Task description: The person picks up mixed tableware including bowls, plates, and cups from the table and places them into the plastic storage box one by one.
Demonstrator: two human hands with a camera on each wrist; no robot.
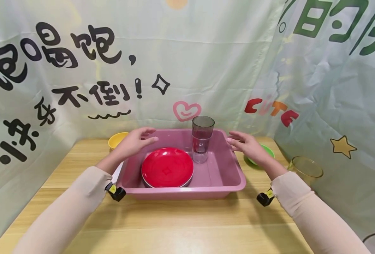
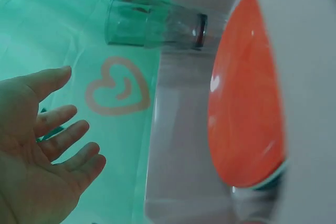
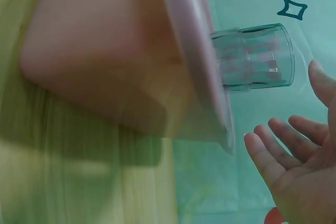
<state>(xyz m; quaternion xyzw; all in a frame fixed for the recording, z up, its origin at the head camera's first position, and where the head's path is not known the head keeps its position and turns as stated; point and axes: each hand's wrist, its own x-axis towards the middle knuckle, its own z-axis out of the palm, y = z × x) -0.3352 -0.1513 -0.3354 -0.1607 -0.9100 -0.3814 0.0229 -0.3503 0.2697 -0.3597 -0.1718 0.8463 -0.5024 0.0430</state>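
A pink plastic basin (image 1: 187, 191) stands on the wooden table. Inside it, at the left, lies a stack of plates with a red plate (image 1: 167, 167) on top. Nested drinking glasses (image 1: 202, 134), the upper one grey and see-through, rise upright toward the basin's back right. My left hand (image 1: 138, 141) hovers by the basin's left rim, and its relaxed, spread fingers hold nothing in the left wrist view. Near the right rim is my right hand (image 1: 246, 145), also holding nothing, its fingers loosely extended toward the glasses in the right wrist view.
A yellow bowl (image 1: 117, 139) sits behind my left wrist. Past my right hand is a green dish (image 1: 268, 151), partly covered by the forearm. An amber glass (image 1: 305, 171) stands farther right. Printed cloth (image 1: 225, 70) hangs behind the table (image 1: 187, 225).
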